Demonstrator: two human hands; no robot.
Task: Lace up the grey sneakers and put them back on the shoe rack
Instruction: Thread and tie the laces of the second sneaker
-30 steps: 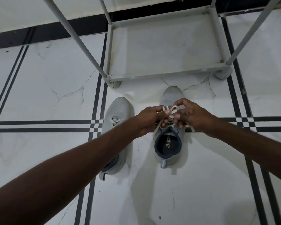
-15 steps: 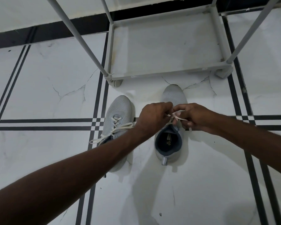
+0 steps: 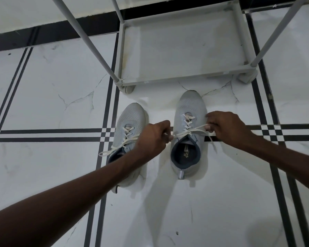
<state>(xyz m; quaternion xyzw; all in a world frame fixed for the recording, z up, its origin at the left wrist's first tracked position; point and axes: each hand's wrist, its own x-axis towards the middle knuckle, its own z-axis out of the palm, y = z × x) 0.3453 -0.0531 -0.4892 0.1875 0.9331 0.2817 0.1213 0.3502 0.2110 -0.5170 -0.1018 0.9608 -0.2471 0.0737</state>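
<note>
Two grey sneakers stand side by side on the floor, toes toward the rack. On the right sneaker [image 3: 189, 107] a white lace [image 3: 187, 133] is stretched sideways across the tongue. My left hand [image 3: 153, 138] grips one end of that lace to the shoe's left, and my right hand [image 3: 225, 127] pinches the other end to its right. The left sneaker [image 3: 130, 116] is partly covered by my left forearm; its lace [image 3: 118, 147] hangs loose over its left side. The shoe rack [image 3: 184, 79] stands just beyond the toes, its bottom shelf bare.
The floor is white marble tile with black stripe lines [image 3: 48, 134]. Slanted grey rack poles [image 3: 86, 40] rise at left and right [image 3: 275, 32] of the shelf. A black skirting band [image 3: 43, 32] runs along the wall behind.
My hands were close together over the right sneaker's tongue with the lace looped between them; they have since pulled apart sideways, drawing the lace taut. The left sneaker's loose lace has come into view.
</note>
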